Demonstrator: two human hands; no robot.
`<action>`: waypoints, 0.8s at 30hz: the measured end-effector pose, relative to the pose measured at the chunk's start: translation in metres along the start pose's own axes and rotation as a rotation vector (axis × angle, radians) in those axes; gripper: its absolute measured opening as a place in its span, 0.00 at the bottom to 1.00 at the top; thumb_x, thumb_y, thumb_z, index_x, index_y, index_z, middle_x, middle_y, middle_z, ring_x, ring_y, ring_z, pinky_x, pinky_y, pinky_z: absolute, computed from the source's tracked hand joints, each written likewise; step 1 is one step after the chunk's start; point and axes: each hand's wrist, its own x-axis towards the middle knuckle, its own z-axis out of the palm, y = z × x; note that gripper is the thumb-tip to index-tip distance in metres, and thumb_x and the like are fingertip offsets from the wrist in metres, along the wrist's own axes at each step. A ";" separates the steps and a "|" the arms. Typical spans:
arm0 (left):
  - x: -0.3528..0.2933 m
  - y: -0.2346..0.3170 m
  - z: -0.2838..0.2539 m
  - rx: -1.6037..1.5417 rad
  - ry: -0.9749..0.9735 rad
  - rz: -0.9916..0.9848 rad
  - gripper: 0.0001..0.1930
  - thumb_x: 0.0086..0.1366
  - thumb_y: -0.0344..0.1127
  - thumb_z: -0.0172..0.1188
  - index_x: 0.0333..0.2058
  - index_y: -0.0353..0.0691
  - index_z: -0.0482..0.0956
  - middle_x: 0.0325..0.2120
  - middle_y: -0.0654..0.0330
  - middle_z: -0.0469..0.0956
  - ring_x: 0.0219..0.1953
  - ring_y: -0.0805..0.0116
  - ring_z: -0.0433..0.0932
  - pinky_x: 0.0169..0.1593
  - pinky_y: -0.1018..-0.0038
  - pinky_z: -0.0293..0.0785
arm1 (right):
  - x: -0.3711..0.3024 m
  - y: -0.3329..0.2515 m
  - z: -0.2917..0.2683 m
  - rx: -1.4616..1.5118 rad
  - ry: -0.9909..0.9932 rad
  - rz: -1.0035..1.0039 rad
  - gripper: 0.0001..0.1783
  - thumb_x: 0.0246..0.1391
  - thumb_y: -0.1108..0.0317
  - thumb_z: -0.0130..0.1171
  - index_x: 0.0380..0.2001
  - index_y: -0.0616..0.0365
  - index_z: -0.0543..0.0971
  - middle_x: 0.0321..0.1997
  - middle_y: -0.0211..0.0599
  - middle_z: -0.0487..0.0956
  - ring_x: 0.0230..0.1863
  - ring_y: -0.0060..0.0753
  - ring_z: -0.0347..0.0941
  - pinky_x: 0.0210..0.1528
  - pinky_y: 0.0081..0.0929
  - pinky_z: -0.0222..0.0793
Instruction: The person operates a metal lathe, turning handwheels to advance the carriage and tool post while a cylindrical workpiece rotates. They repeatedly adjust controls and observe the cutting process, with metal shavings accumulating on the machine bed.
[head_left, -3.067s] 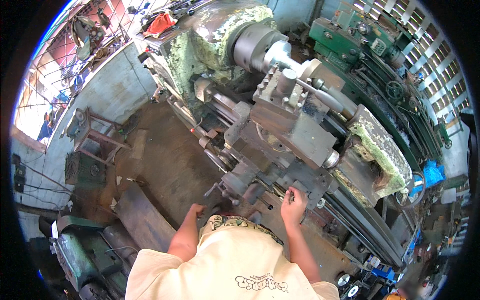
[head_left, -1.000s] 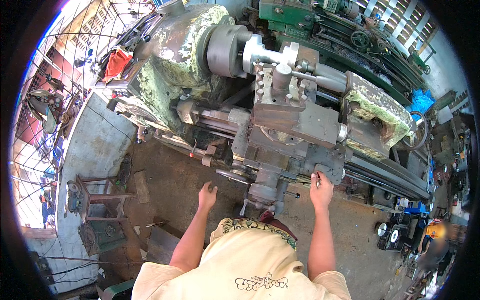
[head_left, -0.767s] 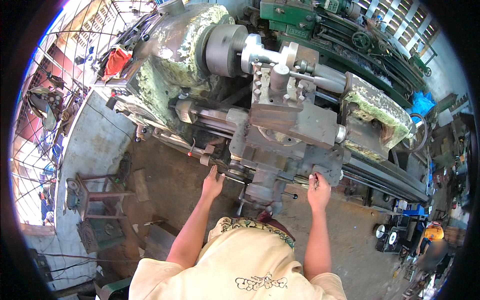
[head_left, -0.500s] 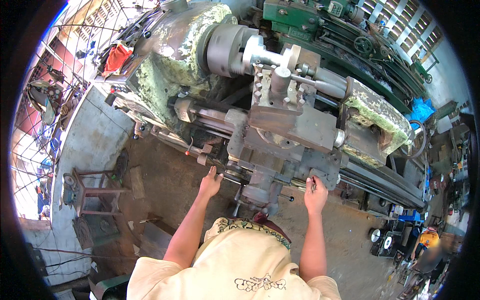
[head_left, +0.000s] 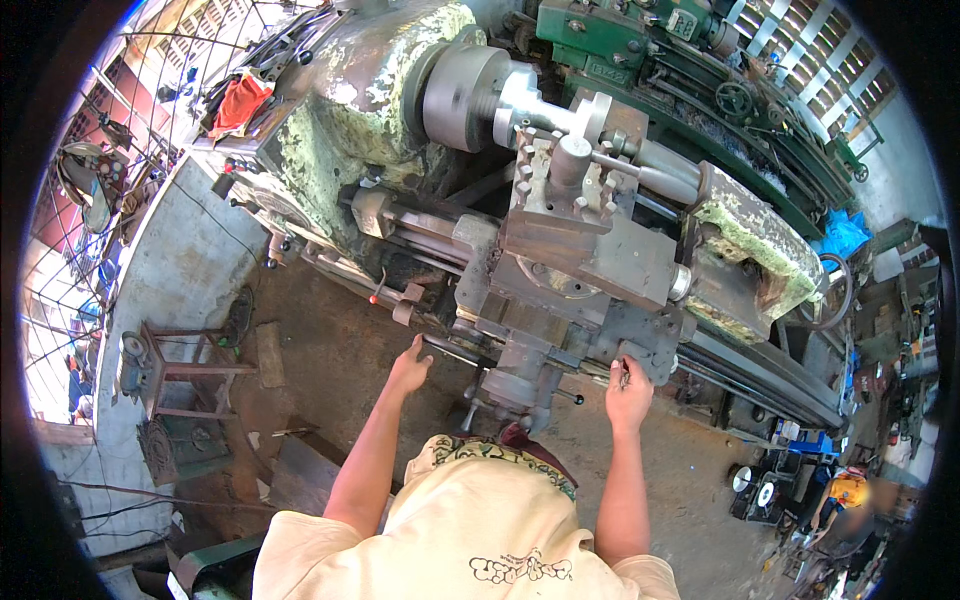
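Note:
My left hand (head_left: 408,371) is beside the left end of a dark bar (head_left: 456,348) on the front of a worn lathe. Its index finger points up and its thumb stands apart. My right hand (head_left: 628,396) is closed at the front right of the carriage (head_left: 640,338); what its fingers grip is too small to make out. Beyond them, the grey chuck (head_left: 465,98) looks smeared, as in rotation, and bears a shiny stepped metal workpiece (head_left: 519,102). A tool post with several bolts (head_left: 572,165) stands close in front of the workpiece. The tailstock (head_left: 745,230) supports the right side.
A black-knobbed lever (head_left: 575,398) juts out between my hands. At the left, a red-tipped lever (head_left: 376,290) and a wooden stool frame (head_left: 195,368) stand. A red cloth (head_left: 240,103) lies on the headstock. Behind is a green lathe (head_left: 590,40); a blurred person (head_left: 855,520) is at lower right.
My left hand has shifted slightly left and down, with its fingers less spread. My right hand stays at the carriage. The view has tilted a little.

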 end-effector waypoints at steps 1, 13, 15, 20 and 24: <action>-0.001 -0.008 0.001 0.007 0.041 -0.002 0.37 0.64 0.45 0.57 0.68 0.40 0.56 0.64 0.44 0.63 0.66 0.51 0.63 0.67 0.66 0.60 | 0.000 0.001 0.000 0.009 -0.005 0.002 0.13 0.55 0.62 0.62 0.41 0.56 0.83 0.37 0.41 0.83 0.38 0.48 0.78 0.46 0.39 0.68; -0.036 -0.113 0.006 0.672 -0.274 -0.359 0.29 0.62 0.48 0.59 0.57 0.36 0.73 0.55 0.45 0.75 0.57 0.51 0.75 0.59 0.59 0.71 | 0.000 0.003 0.003 0.030 0.005 -0.004 0.13 0.55 0.62 0.63 0.42 0.55 0.82 0.35 0.40 0.84 0.38 0.46 0.78 0.45 0.38 0.67; -0.039 -0.098 0.010 0.529 -0.148 -0.248 0.30 0.62 0.48 0.60 0.57 0.35 0.72 0.54 0.43 0.75 0.56 0.50 0.76 0.58 0.60 0.72 | 0.000 0.000 0.002 0.013 -0.007 -0.007 0.13 0.55 0.62 0.63 0.42 0.55 0.82 0.35 0.40 0.83 0.38 0.46 0.78 0.46 0.38 0.67; -0.050 -0.027 0.020 0.103 0.201 -0.018 0.33 0.60 0.45 0.63 0.61 0.34 0.68 0.47 0.45 0.80 0.49 0.50 0.80 0.55 0.62 0.74 | 0.000 -0.019 -0.008 -0.092 -0.054 -0.048 0.14 0.56 0.63 0.62 0.42 0.59 0.81 0.37 0.44 0.83 0.41 0.48 0.78 0.49 0.40 0.67; -0.050 0.024 0.021 -0.224 0.282 0.042 0.34 0.60 0.43 0.63 0.62 0.33 0.66 0.45 0.48 0.82 0.47 0.52 0.82 0.53 0.63 0.74 | -0.017 -0.039 -0.012 -0.025 0.037 -0.205 0.12 0.58 0.65 0.59 0.38 0.64 0.81 0.40 0.49 0.82 0.44 0.52 0.77 0.53 0.41 0.67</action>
